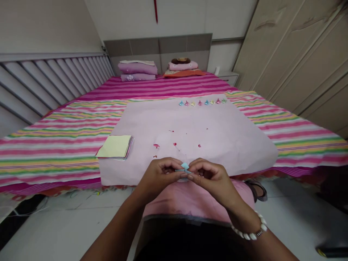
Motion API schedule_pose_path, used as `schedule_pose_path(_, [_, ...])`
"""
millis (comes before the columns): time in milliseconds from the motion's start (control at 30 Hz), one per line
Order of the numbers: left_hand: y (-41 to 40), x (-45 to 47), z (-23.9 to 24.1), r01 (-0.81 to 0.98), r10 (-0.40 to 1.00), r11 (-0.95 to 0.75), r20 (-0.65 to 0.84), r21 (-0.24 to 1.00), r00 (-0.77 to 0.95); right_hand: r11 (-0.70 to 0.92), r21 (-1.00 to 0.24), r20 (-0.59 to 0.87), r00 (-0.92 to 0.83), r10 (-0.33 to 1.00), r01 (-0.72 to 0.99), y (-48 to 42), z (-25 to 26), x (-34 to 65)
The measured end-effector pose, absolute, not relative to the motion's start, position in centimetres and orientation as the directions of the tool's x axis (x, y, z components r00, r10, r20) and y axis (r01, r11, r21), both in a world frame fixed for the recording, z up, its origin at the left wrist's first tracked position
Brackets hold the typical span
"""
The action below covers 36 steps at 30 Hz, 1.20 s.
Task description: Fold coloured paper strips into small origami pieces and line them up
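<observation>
My left hand (160, 173) and my right hand (210, 175) meet at the near edge of the bed, fingers pinched together on a small light-blue folded paper piece (185, 166). A white bead bracelet (251, 232) circles my right wrist. Just beyond my hands lies a large pale pink paper sheet (190, 134) spread over the striped bedspread (54, 145). Several small folded paper shapes (202, 102) in blue, pink, yellow and green stand in a row at the sheet's far edge. A stack of square coloured papers (115, 147), yellow on top, rests left of the sheet.
Tiny red scraps (156, 146) dot the sheet. Folded pillows and blankets (137, 69) sit by the grey headboard. A slatted panel runs along the left, wardrobe doors (299, 54) along the right. A nightstand (228, 77) stands at the far right corner. Pale floor tiles lie below me.
</observation>
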<state>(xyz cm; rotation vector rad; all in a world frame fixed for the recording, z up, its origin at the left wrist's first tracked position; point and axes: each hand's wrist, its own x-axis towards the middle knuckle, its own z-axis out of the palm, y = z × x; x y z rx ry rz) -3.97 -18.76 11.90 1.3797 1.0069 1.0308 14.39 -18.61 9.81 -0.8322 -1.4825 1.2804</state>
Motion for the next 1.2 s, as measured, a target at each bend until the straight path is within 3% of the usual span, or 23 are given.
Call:
schedule_pose_path(133, [-18.8,-3.2,11.4,-0.053,0.974,-0.066,0.076,0.996,0.215,0.157,-0.973,0.195,-0.241,0.951,-0.167,-18.6,9.7,14.3])
schedule_pose_path(367, [-18.9,-2.4,11.1,-0.156,0.986,0.049,-0.022,0.987,0.168,0.026,-0.974,0.076,-0.216,0.973,-0.223,-18.6,9.7,14.2])
schedule_pose_path(500, [-18.7,-2.3,11.1,-0.061,0.976,0.086,-0.072,0.994,0.206,-0.015,-0.976,0.032,-0.210,0.977,-0.218,-18.4,9.5,14.3])
schedule_pose_path(667, [-18.5,-2.3,11.6,0.063,0.983,0.001,-0.012,0.998,0.181,-0.043,-0.967,0.012,-0.215,0.977,-0.250,-18.3,9.5,14.0])
schedule_pose_path(833, [-18.5,-1.7,11.5,-0.026,0.990,0.037,-0.033,0.999,0.134,-0.033,-0.994,0.004,-0.323,0.946,-0.108,-18.7,9.1,13.3])
schedule_pose_path(1200, [-18.5,-1.1,9.9,-0.198,0.980,0.136,-0.102,0.971,0.169,-0.132,-0.971,-0.064,-0.317,0.946,-0.199,-19.4,7.7,11.9])
